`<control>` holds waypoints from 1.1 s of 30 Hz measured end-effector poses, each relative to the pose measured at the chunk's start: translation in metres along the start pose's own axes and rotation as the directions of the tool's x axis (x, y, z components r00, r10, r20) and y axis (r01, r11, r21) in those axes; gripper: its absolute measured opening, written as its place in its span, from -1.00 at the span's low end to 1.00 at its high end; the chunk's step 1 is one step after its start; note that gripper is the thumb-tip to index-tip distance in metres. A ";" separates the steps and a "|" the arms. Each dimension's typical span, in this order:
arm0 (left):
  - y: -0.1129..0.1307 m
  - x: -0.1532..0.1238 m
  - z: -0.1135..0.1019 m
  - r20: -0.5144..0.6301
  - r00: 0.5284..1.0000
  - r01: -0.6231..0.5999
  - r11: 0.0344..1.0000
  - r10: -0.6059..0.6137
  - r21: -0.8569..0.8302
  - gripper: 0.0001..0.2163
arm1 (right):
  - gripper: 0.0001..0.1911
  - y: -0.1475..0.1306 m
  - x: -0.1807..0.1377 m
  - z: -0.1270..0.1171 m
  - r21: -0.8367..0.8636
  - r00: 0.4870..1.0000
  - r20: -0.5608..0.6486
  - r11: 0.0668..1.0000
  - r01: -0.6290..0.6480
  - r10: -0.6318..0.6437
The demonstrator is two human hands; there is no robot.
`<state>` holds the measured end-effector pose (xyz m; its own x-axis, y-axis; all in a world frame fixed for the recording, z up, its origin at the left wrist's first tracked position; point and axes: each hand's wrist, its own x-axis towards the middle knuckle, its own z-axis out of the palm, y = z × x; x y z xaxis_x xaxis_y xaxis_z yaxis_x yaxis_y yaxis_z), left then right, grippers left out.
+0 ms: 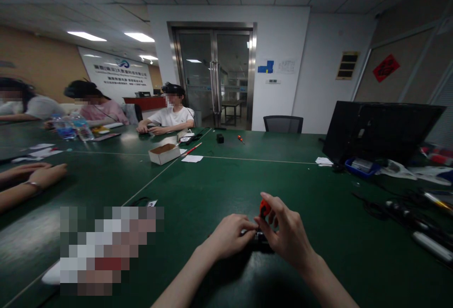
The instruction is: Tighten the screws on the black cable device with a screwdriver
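The green counter (198, 185) has a smooth surface divided by pale seams. At its near side, a dark part (261, 238) with a glossy face is mostly covered; the left hand (230, 236) has its fingers clasped on it. The right hand (288, 232) pinches an orange-and-black tool (264, 208) in its fingers, upright above the part. Beyond: open white box (164, 154), black monitor (380, 131), seated people (173, 113), glass double doors (231, 53). The rear sign (116, 70) includes 科技有限公司; its smaller lines are illegible.
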<state>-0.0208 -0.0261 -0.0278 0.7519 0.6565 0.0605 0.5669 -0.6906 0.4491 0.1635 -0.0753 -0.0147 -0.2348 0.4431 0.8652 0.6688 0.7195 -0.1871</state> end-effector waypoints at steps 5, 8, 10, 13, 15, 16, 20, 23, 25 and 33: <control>0.002 -0.001 -0.002 0.015 1.000 0.014 1.000 -0.015 0.028 -0.73 | -0.49 -0.004 0.001 -0.001 0.029 0.999 0.018 0.999 -0.043 0.042; 0.002 -0.001 -0.002 0.019 1.000 0.010 0.999 -0.011 0.034 -0.73 | -0.50 -0.003 0.000 0.000 0.029 0.999 0.013 0.999 -0.043 0.043; 0.001 0.000 -0.001 0.014 1.000 0.008 1.000 -0.008 0.028 -0.73 | -0.51 -0.001 -0.001 0.001 0.018 0.999 0.003 0.999 -0.037 0.037; -0.001 0.000 0.001 0.007 1.000 -0.001 1.000 0.001 0.012 -0.73 | -0.53 0.001 -0.002 0.002 -0.006 1.000 -0.013 1.000 -0.007 0.007; -0.002 0.000 0.002 0.008 1.000 -0.002 1.000 0.002 0.004 -0.72 | -0.53 0.002 -0.002 0.002 -0.014 1.000 -0.008 1.000 0.009 -0.009; -0.002 0.000 0.002 0.007 1.000 0.002 1.000 -0.002 0.002 -0.72 | -0.53 0.002 -0.002 0.002 -0.013 1.000 -0.003 1.000 0.010 -0.010; -0.001 0.000 0.001 0.004 1.000 0.013 1.000 -0.013 0.013 -0.72 | -0.48 0.000 -0.001 0.001 0.014 1.000 0.019 1.000 -0.022 0.022; 0.001 0.000 0.000 0.007 1.000 0.015 0.999 -0.015 0.036 -0.72 | -0.48 -0.002 -0.001 0.000 0.038 0.999 0.024 0.999 -0.030 0.029; 0.000 0.000 0.000 0.011 1.000 0.013 0.999 -0.014 0.039 -0.73 | -0.48 -0.001 -0.001 0.001 0.038 0.999 0.021 0.999 -0.032 0.031; -0.003 0.001 0.002 -0.012 1.000 -0.008 1.000 0.008 0.001 -0.74 | -0.48 0.002 -0.003 0.002 -0.001 1.000 0.018 1.000 0.006 -0.006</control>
<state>-0.0213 -0.0244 -0.0304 0.7523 0.6546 0.0745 0.5614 -0.6962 0.4474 0.1642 -0.0737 -0.0187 -0.2512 0.4487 0.8576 0.6685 0.7212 -0.1816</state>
